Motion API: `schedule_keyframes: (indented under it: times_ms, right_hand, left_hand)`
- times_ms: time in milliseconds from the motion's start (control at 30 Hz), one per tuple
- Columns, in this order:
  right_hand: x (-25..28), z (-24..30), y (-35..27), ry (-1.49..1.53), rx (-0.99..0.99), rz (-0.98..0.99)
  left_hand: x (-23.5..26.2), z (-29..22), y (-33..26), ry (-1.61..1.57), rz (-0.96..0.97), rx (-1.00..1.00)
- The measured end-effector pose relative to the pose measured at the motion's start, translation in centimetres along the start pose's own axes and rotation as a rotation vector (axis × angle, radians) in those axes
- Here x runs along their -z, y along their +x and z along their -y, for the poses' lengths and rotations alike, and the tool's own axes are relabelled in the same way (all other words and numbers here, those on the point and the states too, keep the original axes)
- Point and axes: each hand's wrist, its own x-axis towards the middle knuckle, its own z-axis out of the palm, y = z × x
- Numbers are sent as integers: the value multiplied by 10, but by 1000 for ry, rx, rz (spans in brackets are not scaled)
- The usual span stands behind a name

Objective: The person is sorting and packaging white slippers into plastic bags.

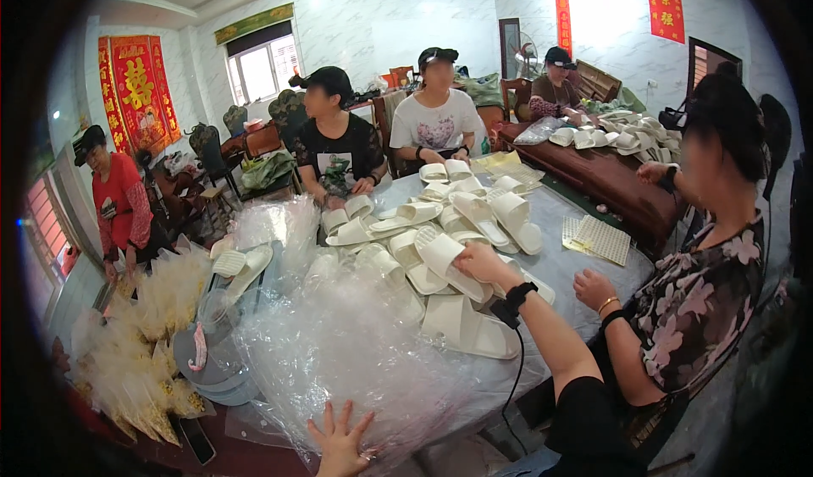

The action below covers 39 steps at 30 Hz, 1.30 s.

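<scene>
Currently mid-pickup, by the look of it. Right hand (478,261) out over the worktop (576,261), grip closed on the strap end of a white slipper (442,261). Slipper lying at the near edge of the slipper pile (474,214), touching its neighbours, not yet lifted clear. Left hand (340,439) low at the near edge, fingers spread wide, palm flat on the heap of clear plastic bags (339,350), holding nothing. Bags just left of the slipper, partly over other pairs. Co-worker's hand (593,289) resting on the worktop just right of the reaching arm, apart from it. Yellow-filled packets (161,375) stacked far left.

Next move probably calls for lifting the slipper straight up so the touching ones stay put, and for pinching a single bag off the slippery heap; sheets likely cling together.
</scene>
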Motion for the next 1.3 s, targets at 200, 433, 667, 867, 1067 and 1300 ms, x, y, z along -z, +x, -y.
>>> schedule_keyframes:
  times_ms: [200, 433, 667, 867, 1067, 1300]
  right_hand:
    - [10, -19, 8, 427, -171, 108]
    - [2, 2, 9, 244, -282, 185]
    - [15, -40, -5, 466, -281, 200]
    - [33, 67, -54, 376, 1, -109]
    - [26, 193, -103, -113, 487, -150]
    - [-146, 175, -107, -382, 541, 356]
  left_hand:
    - [-1, 3, 1, 109, 46, 79]
    - [3, 2, -1, 116, 42, 24]
    - [-4, -1, 2, 158, 19, -13]
    - [-3, 3, -9, 174, 2, 24]
    - [2, 2, -12, 189, -18, 37]
    - [-8, 0, 2, 229, -28, 3]
